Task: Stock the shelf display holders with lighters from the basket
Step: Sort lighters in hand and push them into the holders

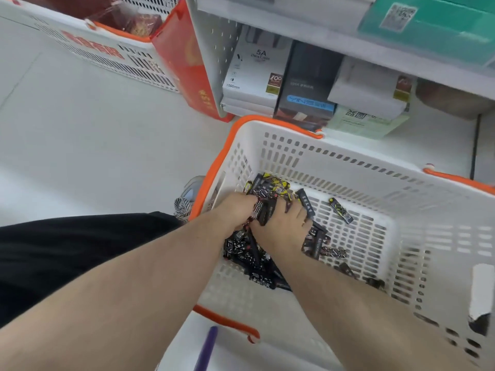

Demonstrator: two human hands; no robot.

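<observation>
Both forearms reach down into the white basket (334,162) with orange handles, the left hand (235,212) and right hand (284,223) side by side, backs up, fingers curled down into a bunch of lighters (263,207) gathered between them. The lighters are slim black sticks printed with white, yellow and red patterns, heaped in the basket's left corner under the hands. A single lighter (340,210) lies apart on the slotted bottom.
</observation>
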